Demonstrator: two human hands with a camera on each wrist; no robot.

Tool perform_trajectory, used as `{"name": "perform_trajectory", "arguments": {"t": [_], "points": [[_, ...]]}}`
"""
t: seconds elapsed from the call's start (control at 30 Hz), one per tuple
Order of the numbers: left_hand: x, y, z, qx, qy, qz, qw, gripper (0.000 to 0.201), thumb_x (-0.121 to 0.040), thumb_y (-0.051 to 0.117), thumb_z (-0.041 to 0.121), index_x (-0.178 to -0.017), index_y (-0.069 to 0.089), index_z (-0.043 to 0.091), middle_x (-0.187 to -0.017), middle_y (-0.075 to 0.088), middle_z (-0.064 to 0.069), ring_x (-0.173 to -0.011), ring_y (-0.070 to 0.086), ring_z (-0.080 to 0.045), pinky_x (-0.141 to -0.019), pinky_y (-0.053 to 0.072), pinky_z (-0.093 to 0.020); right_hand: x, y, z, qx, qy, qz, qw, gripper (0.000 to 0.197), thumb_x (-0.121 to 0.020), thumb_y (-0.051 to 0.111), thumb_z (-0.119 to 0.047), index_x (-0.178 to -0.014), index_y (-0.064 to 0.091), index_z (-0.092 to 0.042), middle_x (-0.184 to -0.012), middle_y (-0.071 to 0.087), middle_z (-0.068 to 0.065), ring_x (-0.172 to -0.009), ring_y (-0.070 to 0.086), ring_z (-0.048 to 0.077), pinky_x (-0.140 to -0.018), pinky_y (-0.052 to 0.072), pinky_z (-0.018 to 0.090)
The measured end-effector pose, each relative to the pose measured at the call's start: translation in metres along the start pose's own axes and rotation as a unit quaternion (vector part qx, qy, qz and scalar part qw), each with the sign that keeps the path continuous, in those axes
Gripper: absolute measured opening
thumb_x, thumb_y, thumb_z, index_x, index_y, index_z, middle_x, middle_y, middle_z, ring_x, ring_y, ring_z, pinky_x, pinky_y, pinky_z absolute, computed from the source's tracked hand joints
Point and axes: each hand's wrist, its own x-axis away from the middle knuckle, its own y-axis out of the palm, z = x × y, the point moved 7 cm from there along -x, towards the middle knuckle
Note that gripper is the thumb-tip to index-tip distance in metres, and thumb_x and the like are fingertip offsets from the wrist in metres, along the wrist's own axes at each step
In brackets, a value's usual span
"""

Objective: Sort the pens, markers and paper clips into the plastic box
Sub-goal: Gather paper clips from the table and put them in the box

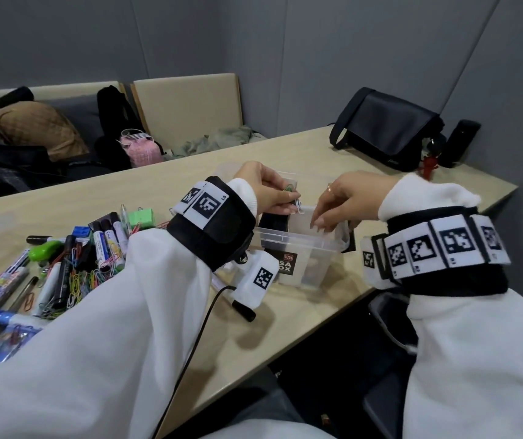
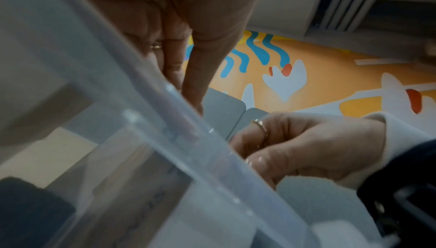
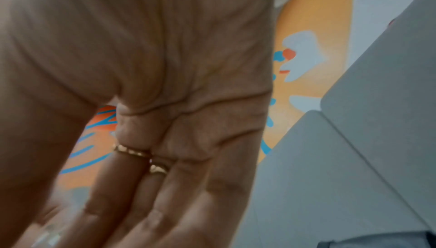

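Observation:
A clear plastic box (image 1: 285, 237) with a black label stands near the table's front edge; its wall (image 2: 165, 158) fills the left wrist view. Just above its far left corner, my left hand (image 1: 293, 201) pinches a few paper clips (image 1: 290, 190), green and silver. My right hand (image 1: 320, 223) reaches down into the box from the right with straight fingers (image 3: 165, 196); I see nothing held in it. The same hand (image 2: 306, 149) shows beyond the box wall. A heap of pens, markers and coloured paper clips (image 1: 63, 264) lies on the table to the left.
A black marker (image 1: 244, 308) lies in front of the box, under my left wrist. A small green box (image 1: 141, 217) sits behind the heap. A black shoulder bag (image 1: 387, 128) and a black cylinder (image 1: 460, 144) stand at the far right corner. Bags lie on the bench behind the table.

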Motion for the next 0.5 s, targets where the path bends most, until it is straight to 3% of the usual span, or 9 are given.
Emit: {"name": "perform_trajectory", "arguments": {"t": [0.1,0.27,0.4,0.5], "points": [[-0.001,0.007,0.004,-0.016,0.013,-0.010,1.000,0.010,-0.079,0.068,-0.009,-0.074,0.060,-0.005,-0.069,0.064,-0.019,-0.048,0.066,-0.015,-0.054,0.058,-0.022,0.014,-0.020,0.008,-0.035,-0.003,0.056,0.998,0.013,-0.088,0.067,-0.022,-0.099,0.074,-0.017,-0.086,0.074,-0.001,-0.084,0.069,0.007,-0.058,0.053,0.012],[0.000,0.022,0.006,-0.047,0.022,-0.026,0.998,0.006,-0.078,0.069,-0.006,-0.076,0.064,-0.005,-0.064,0.065,-0.016,-0.052,0.066,-0.018,-0.062,0.059,-0.028,0.025,-0.037,0.026,-0.043,0.039,0.115,0.992,0.016,-0.089,0.065,-0.028,-0.098,0.073,-0.016,-0.085,0.074,0.000,-0.082,0.070,0.005,-0.069,0.058,0.024],[0.000,0.031,-0.007,-0.104,-0.017,-0.054,0.993,0.016,-0.077,0.071,-0.004,-0.088,0.063,-0.013,-0.074,0.067,-0.022,-0.059,0.066,-0.022,-0.067,0.059,-0.031,0.026,-0.039,0.032,-0.040,0.063,0.134,0.988,0.021,-0.090,0.063,-0.032,-0.100,0.071,-0.015,-0.084,0.074,0.000,-0.081,0.070,0.006,-0.071,0.058,0.026],[0.000,0.033,-0.009,-0.142,-0.008,-0.054,0.988,0.019,-0.076,0.075,0.004,-0.089,0.067,-0.007,-0.078,0.071,-0.020,-0.066,0.069,-0.022,-0.063,0.059,-0.026,0.025,-0.039,0.030,-0.034,0.062,0.142,0.987,0.023,-0.089,0.064,-0.034,-0.100,0.071,-0.014,-0.087,0.074,0.001,-0.081,0.070,0.007,-0.071,0.058,0.027]]}}
